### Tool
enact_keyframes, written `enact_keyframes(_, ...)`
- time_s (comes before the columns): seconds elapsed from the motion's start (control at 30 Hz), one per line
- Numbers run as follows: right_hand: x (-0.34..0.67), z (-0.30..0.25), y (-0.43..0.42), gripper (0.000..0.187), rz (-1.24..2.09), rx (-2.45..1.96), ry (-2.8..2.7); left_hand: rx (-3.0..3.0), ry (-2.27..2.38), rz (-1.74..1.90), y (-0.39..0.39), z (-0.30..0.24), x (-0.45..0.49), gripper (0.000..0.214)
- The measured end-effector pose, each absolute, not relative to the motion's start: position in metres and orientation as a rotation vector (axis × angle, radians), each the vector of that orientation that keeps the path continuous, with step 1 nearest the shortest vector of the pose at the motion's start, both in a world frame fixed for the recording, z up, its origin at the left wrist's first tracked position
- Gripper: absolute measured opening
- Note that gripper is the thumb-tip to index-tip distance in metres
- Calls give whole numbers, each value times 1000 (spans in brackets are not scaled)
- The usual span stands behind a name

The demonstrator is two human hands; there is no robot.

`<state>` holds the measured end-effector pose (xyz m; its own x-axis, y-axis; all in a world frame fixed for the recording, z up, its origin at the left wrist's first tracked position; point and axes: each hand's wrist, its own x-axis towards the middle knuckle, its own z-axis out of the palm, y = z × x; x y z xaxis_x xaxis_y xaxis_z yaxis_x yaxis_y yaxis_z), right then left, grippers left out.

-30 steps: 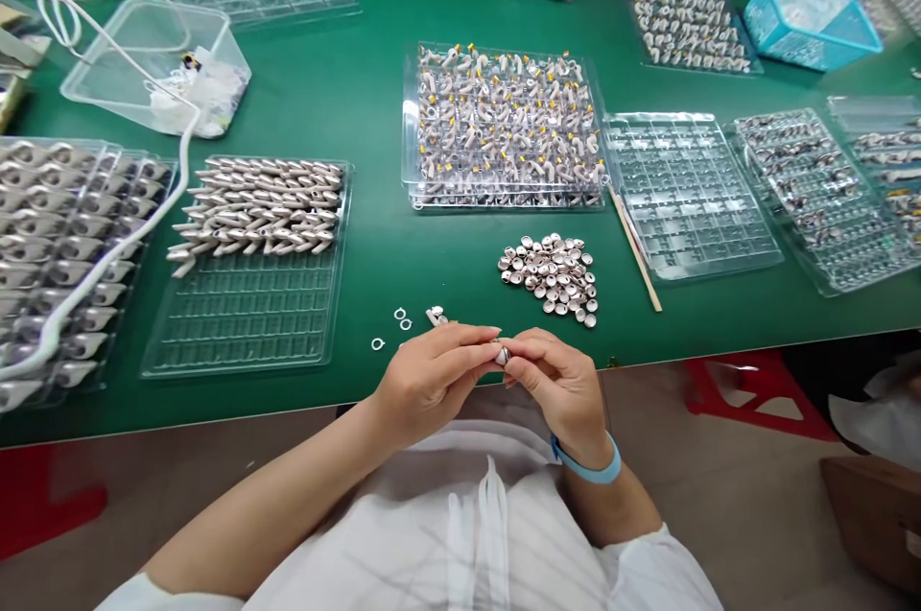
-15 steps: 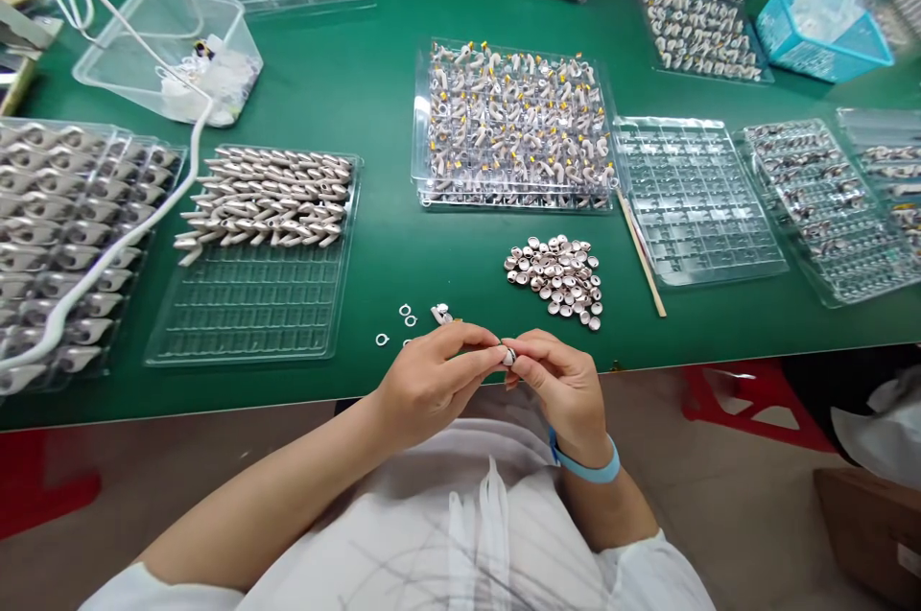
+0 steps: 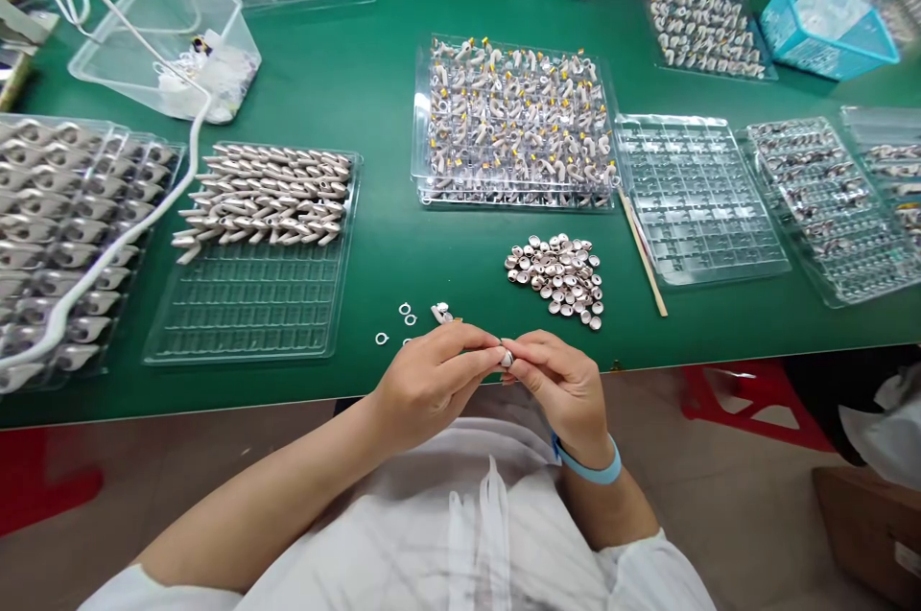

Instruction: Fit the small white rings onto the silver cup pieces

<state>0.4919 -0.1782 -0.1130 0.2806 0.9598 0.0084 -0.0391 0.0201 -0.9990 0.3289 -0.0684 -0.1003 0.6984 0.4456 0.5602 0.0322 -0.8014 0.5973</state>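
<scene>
In the head view, pinching one small part (image 3: pixel 507 359) with both the left hand (image 3: pixel 430 381) and the right hand (image 3: pixel 567 390), just at the near edge of the green tabletop (image 3: pixel 385 246), in front of loose round caps (image 3: pixel 557 277).

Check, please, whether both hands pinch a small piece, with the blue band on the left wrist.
Wrong wrist: the head view shows the blue band on the right one. The left hand and right hand do pinch a small piece.
</scene>
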Motion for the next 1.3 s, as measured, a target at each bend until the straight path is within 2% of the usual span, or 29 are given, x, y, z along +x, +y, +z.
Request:
enact_keyframes(0.9, 491, -115, -177, 33, 858, -1313, -1106, 2286, 362, 962, -68, -98, 328, 19)
enact_keyframes(1.3, 494, -116, -177, 44, 793, -1285, -1210, 2311, 412, 989, -70, -99, 329, 15)
